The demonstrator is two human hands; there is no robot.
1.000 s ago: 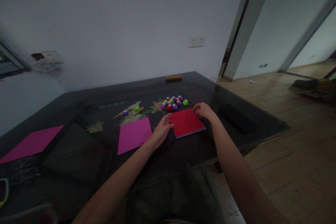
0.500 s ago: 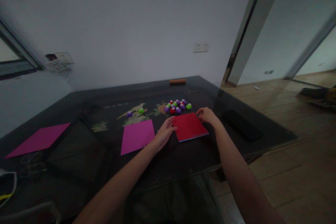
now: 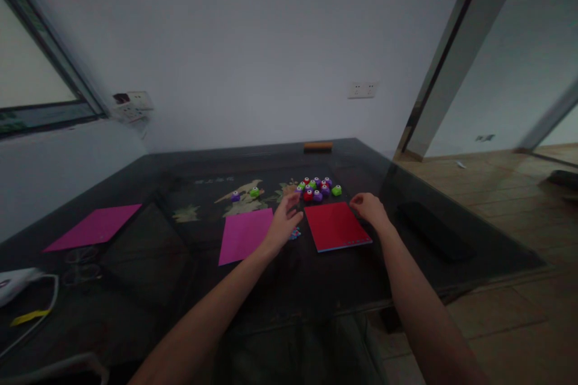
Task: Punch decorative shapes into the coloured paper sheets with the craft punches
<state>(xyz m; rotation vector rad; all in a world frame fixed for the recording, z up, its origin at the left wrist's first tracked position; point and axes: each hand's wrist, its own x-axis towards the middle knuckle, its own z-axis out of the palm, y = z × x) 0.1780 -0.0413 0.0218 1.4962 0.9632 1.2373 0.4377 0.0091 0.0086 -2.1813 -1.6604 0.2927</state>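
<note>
A red sheet of paper (image 3: 336, 225) lies flat on the dark table, with a row of small marks along its near edge. My right hand (image 3: 370, 210) is at its far right corner, fingers curled and pinched at the edge. Between the red sheet and a pink sheet of paper (image 3: 244, 234), my left hand (image 3: 283, 222) is raised with fingers apart and nothing in it. Partly behind that hand shows a small cluster of tiny blue and pink pieces (image 3: 295, 233). Beyond the red sheet sit several purple, green and red toys with eye-like tops (image 3: 317, 195).
A purple toy (image 3: 235, 196) and a green toy (image 3: 254, 192) stand apart, further left. Another pink sheet (image 3: 97, 227) lies at the far left near a white cable (image 3: 54, 295). A black case (image 3: 431, 231) is at right, a brown roll (image 3: 318, 147) at the back.
My left hand has let go of the red sheet's left edge and lifted away to the left, exposing the tiny pieces. The right hand stays at the sheet's corner. The view has shifted left.
</note>
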